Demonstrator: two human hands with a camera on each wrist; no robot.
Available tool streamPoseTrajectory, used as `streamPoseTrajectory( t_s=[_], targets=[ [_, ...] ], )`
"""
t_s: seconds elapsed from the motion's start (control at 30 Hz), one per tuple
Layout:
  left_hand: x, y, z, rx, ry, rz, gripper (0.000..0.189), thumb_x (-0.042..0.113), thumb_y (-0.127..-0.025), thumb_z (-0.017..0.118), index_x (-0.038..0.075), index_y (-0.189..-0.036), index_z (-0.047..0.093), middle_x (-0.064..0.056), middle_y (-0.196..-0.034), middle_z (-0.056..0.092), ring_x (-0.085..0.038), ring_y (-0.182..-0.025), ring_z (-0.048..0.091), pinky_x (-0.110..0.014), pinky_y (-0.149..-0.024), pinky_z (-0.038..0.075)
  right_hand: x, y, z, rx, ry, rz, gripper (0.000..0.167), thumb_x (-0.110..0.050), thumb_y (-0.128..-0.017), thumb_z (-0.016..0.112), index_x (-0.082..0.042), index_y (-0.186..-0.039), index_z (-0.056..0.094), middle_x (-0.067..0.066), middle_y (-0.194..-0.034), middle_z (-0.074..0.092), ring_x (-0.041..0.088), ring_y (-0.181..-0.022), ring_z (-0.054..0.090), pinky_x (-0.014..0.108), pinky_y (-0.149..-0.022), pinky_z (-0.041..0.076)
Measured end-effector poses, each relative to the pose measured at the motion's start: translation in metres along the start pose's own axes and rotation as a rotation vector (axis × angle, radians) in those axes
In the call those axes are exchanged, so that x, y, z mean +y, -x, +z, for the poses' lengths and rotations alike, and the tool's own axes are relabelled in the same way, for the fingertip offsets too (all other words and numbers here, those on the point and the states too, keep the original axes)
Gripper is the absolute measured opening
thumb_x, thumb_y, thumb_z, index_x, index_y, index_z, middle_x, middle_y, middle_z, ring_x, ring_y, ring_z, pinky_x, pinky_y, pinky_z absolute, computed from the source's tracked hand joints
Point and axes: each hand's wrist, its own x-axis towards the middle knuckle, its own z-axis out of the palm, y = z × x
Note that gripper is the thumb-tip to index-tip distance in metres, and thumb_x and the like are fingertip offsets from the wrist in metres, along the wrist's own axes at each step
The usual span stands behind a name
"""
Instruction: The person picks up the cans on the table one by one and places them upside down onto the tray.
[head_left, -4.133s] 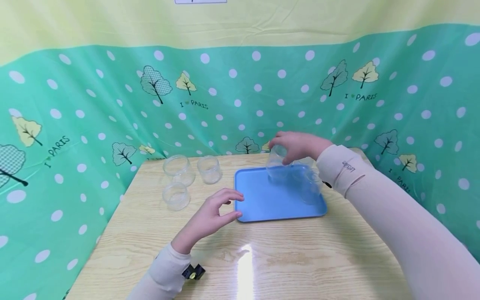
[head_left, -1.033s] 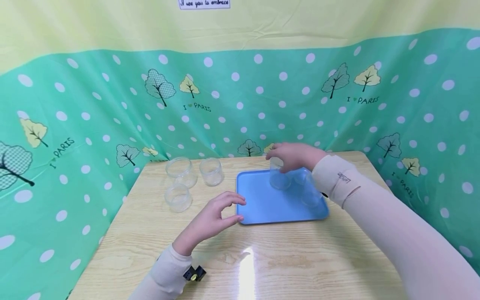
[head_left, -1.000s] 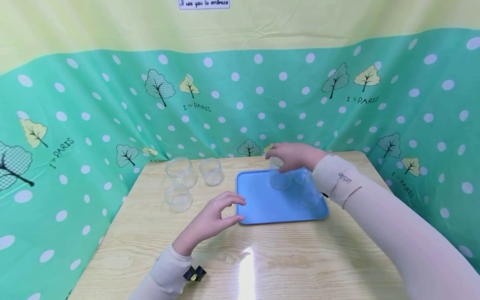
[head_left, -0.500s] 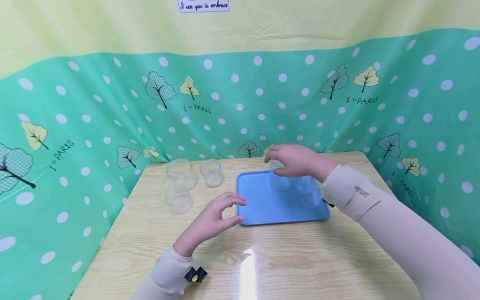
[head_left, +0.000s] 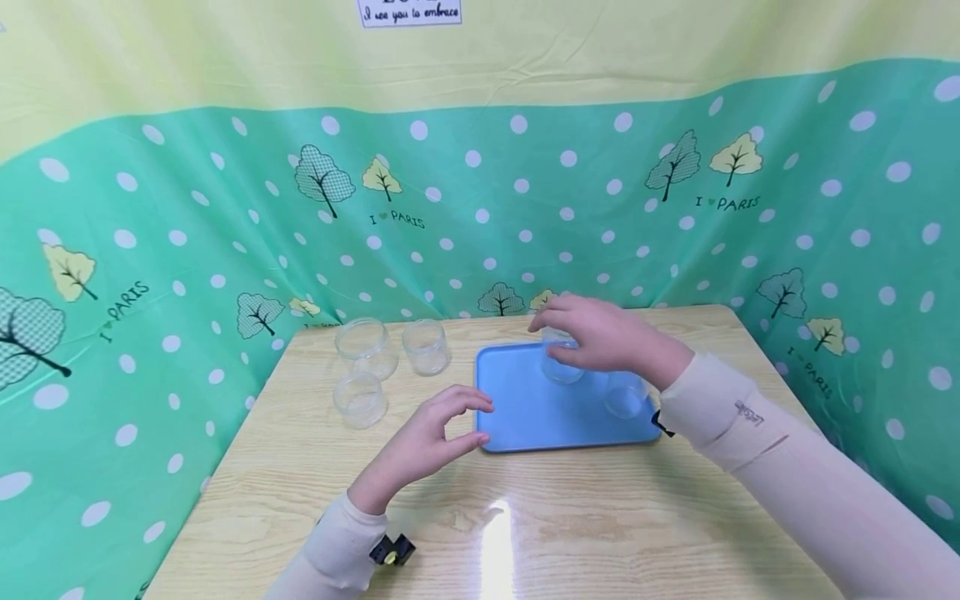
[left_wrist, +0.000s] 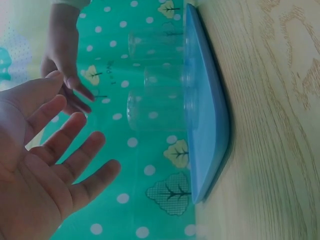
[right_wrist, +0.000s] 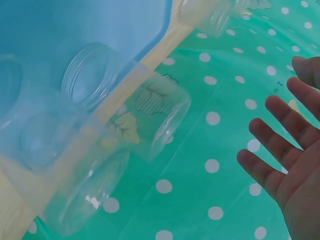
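My right hand [head_left: 611, 335] hovers over the back of the blue tray [head_left: 525, 421], fingers spread around the top of a clear plastic jar [head_left: 562, 368]. In the right wrist view its fingers [right_wrist: 265, 172] stand apart from the jars. Three clear jars stand on the tray in the left wrist view, the nearest jar [left_wrist: 155, 111] with its narrower neck down against the tray. Another jar [head_left: 626, 398] sits at the tray's right side; the third is mostly hidden in the head view. My left hand [head_left: 420, 437] is held beside the tray's left edge, fingers loosely bent, holding nothing.
On the wooden table [head_left: 592, 517] left of the tray stand three more clear jars: a wide jar [head_left: 367, 350], a jar [head_left: 426, 348] to its right and a jar [head_left: 360, 400] in front. A dotted green curtain [head_left: 450, 208] closes off the back and sides.
The jar in my right hand came down onto the tray. My right hand has since let go, its fingers loosening and drawing slightly to the right. My left hand stays nearly still.
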Motion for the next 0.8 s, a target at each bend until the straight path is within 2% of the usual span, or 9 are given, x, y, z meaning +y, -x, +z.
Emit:
streamPoseTrajectory(
  t_s=[0.23,0.33,0.47,0.7,0.8],
  targets=[
    [0.000,0.000,-0.001,0.002,-0.002,0.012,0.033,0.027,-0.093,0.077,0.024,-0.124,0.067,0.011,-0.132,0.062,-0.013,-0.129,0.057,-0.039,-0.110,0.049,-0.007,0.013,0.005,0.080,0.006,-0.012,0.036,-0.031,-0.095,0.073,-0.020,-0.128,0.068,-0.003,-0.130,0.065,0.020,-0.121,0.061,0.043,-0.101,0.055],
    [0.000,0.000,-0.001,0.004,-0.005,0.018,0.032,0.026,-0.093,0.077,0.023,-0.124,0.067,0.006,-0.132,0.064,-0.014,-0.128,0.058,-0.040,-0.110,0.049,-0.008,0.020,0.008,0.114,0.007,-0.020,0.035,-0.031,-0.095,0.073,-0.020,-0.128,0.068,-0.004,-0.128,0.066,0.019,-0.117,0.063,0.043,-0.097,0.057],
    [0.000,-0.001,-0.001,0.002,-0.008,0.015,0.033,0.024,-0.093,0.078,0.022,-0.124,0.068,0.001,-0.131,0.065,-0.014,-0.128,0.058,-0.039,-0.111,0.049,-0.010,0.029,0.013,0.164,-0.006,-0.054,0.034,-0.029,-0.094,0.074,-0.020,-0.127,0.068,-0.005,-0.127,0.065,0.019,-0.118,0.062,0.044,-0.099,0.055],
    [0.002,-0.001,-0.002,0.000,-0.019,0.017,0.033,0.025,-0.093,0.078,0.022,-0.124,0.068,0.009,-0.131,0.063,-0.013,-0.128,0.058,-0.039,-0.110,0.049,-0.013,0.043,0.020,0.241,-0.037,-0.100,0.035,-0.027,-0.093,0.076,-0.020,-0.127,0.068,-0.005,-0.127,0.066,0.019,-0.123,0.060,0.044,-0.104,0.053],
    [0.002,-0.001,-0.002,0.000,-0.017,0.018,0.032,0.025,-0.093,0.078,0.022,-0.124,0.068,0.006,-0.131,0.064,-0.013,-0.127,0.058,-0.039,-0.110,0.049,-0.015,0.049,0.023,0.258,-0.046,-0.101,0.035,-0.027,-0.093,0.076,-0.020,-0.127,0.069,-0.006,-0.128,0.066,0.017,-0.122,0.061,0.042,-0.102,0.054]
  ],
)
